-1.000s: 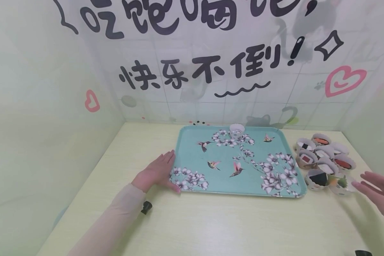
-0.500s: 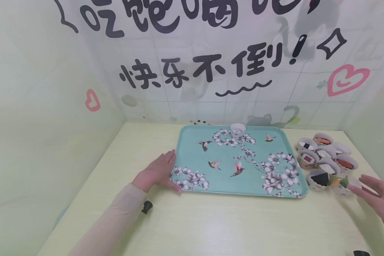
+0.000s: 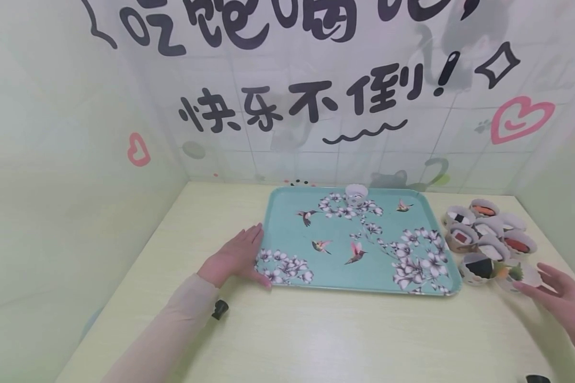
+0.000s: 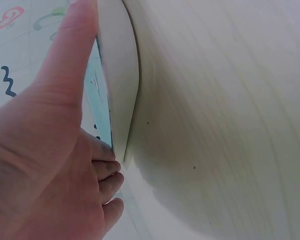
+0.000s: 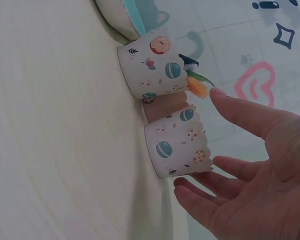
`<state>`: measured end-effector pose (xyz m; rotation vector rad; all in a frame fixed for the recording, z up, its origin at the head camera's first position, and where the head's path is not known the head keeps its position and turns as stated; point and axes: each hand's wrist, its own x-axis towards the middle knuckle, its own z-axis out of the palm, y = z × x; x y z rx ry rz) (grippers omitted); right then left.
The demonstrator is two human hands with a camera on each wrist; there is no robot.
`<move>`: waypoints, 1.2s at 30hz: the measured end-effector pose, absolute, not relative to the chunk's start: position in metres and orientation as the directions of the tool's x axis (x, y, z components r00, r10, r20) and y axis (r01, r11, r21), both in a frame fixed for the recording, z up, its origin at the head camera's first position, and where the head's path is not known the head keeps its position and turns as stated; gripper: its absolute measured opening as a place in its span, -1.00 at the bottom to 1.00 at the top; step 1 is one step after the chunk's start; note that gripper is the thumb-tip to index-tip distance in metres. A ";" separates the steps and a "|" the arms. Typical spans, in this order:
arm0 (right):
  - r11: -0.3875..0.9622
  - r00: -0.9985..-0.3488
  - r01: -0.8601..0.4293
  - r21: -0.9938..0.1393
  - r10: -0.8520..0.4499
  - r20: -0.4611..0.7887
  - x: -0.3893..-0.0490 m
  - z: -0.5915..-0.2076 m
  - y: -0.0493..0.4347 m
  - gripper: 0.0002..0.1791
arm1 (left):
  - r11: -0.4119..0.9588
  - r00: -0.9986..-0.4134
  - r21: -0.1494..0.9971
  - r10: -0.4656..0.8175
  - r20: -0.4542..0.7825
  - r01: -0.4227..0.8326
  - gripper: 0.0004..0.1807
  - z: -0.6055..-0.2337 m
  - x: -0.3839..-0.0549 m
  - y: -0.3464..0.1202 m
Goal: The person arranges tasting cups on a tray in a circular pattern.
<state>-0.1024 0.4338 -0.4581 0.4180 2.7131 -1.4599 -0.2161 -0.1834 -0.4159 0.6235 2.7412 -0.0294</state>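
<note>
My left hand (image 3: 235, 258) lies with straight fingers along the left edge of a turquoise flowered tray (image 3: 287, 229); its thumb reaches the near left corner. In the left wrist view the fingertips meet the tray's side (image 4: 121, 75). My right hand (image 3: 563, 298) is at the nearest paper cup (image 3: 507, 286), which holds an orange and green piece. The right wrist view shows this cup (image 5: 180, 142) upright, fingers at its outer side and the thumb (image 5: 227, 102) above the scalloped rim, spread apart from the fingers. One white paper cup (image 3: 356, 194) stands at the tray's back edge.
Several paper cups crowd the table right of the tray, including one with a black triangular piece (image 3: 478, 267) and one with a red piece (image 3: 516, 244). Printed curtain walls (image 3: 292, 165) enclose the table's back and sides. A small black object (image 3: 219, 309) shows beside my left wrist.
My right hand has moved left to the nearest paper cup, its thumb coming over the rim. The left hand and tray hold their places; the head view has shifted slightly.
</note>
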 end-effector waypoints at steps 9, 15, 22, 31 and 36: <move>0.611 -0.955 0.290 -0.737 0.238 -0.178 -0.113 -0.454 0.433 -0.01 | 0.905 -0.845 0.049 0.412 -0.341 0.422 0.57 -0.415 -0.218 -0.182; 0.700 -0.959 0.284 -0.655 0.222 -0.179 -0.121 -0.446 0.430 0.02 | 0.906 -0.847 0.048 0.411 -0.336 0.421 0.57 -0.415 -0.218 -0.181; 0.761 -0.960 0.281 -0.585 0.223 -0.170 -0.125 -0.443 0.429 0.00 | 0.906 -0.847 0.052 0.412 -0.335 0.420 0.57 -0.413 -0.216 -0.181; 0.760 -0.949 0.315 -0.569 0.259 -0.180 -0.124 -0.444 0.429 -0.02 | 0.906 -0.848 0.044 0.409 -0.338 0.420 0.57 -0.411 -0.215 -0.182; 0.753 -0.948 0.317 -0.576 0.257 -0.185 -0.120 -0.439 0.425 -0.04 | 0.905 -0.846 0.045 0.412 -0.337 0.423 0.56 -0.411 -0.215 -0.182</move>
